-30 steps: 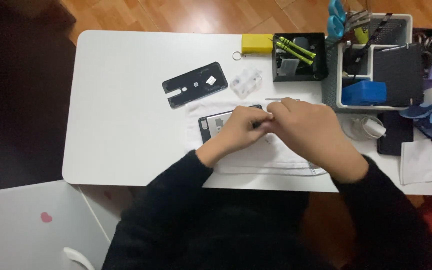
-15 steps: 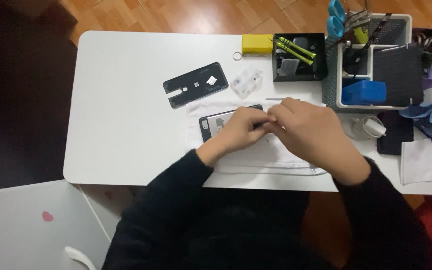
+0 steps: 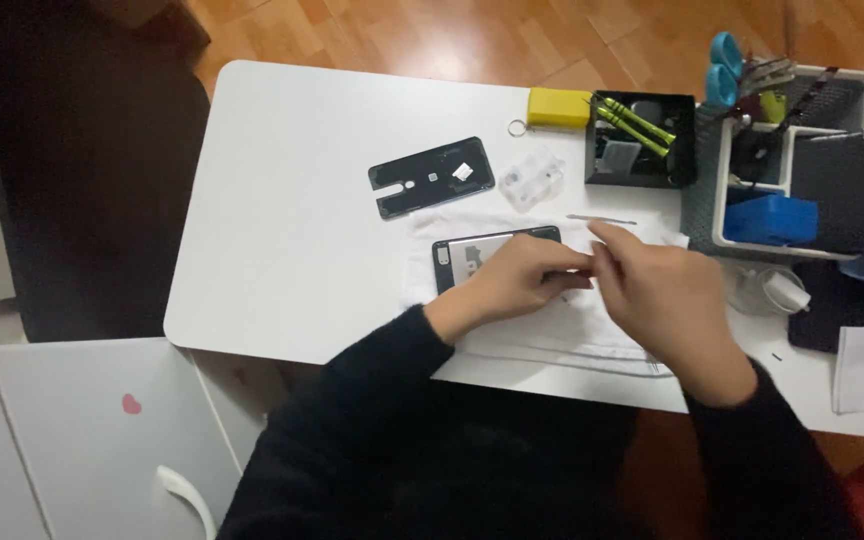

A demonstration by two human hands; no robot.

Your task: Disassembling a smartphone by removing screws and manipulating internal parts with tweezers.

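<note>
Under left hand [image 3: 517,285]: opened phone [image 3: 482,255], touching.

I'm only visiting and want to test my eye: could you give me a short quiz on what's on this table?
1. True or false: the detached back cover lies farther from the person than the opened phone.
2. Which sits in the black tray? A) green-handled tools B) a blue box C) a red cup
3. What does the phone rest on?

Key:
1. True; the cover lies beyond the phone, apart from it.
2. A.
3. A white cloth; the left hand lies on the phone, and the right hand meets it over the cloth.
</note>
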